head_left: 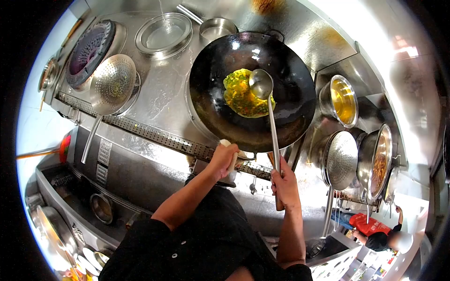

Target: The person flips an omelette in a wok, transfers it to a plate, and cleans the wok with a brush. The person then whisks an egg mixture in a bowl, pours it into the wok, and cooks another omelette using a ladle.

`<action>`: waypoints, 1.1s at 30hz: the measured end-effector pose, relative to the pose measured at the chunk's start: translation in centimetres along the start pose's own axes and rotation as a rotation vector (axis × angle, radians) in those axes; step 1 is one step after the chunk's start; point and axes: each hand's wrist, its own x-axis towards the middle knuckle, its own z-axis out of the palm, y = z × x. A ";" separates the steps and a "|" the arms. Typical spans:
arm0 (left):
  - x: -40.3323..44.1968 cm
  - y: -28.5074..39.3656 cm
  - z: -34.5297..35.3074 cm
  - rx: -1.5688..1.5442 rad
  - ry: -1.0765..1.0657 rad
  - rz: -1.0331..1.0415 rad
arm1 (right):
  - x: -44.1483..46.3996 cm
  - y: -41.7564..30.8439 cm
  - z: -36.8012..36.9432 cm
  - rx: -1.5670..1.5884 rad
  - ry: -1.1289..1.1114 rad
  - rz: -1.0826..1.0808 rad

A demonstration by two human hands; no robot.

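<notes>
My left hand (224,160) is closed around a pale cloth (233,162) at the near rim of a large black wok (206,100), by its handle. With my right hand (286,184) I grip the long handle of a metal ladle (261,84). The ladle's bowl rests over the right part of a flat yellow egg mixture with green bits (241,100), which lies in the middle of the wok.
Left of the wok are a perforated strainer (112,84), a burner (91,54) and a round metal pan (164,35). A bowl of yellow oil (343,100) and another strainer (342,160) stand right. A person in red (370,225) is at lower right.
</notes>
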 end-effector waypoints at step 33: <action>-4.4 2.7 0.9 0.141 0.128 -0.026 | -3.3 -0.3 0.3 0.049 0.129 0.023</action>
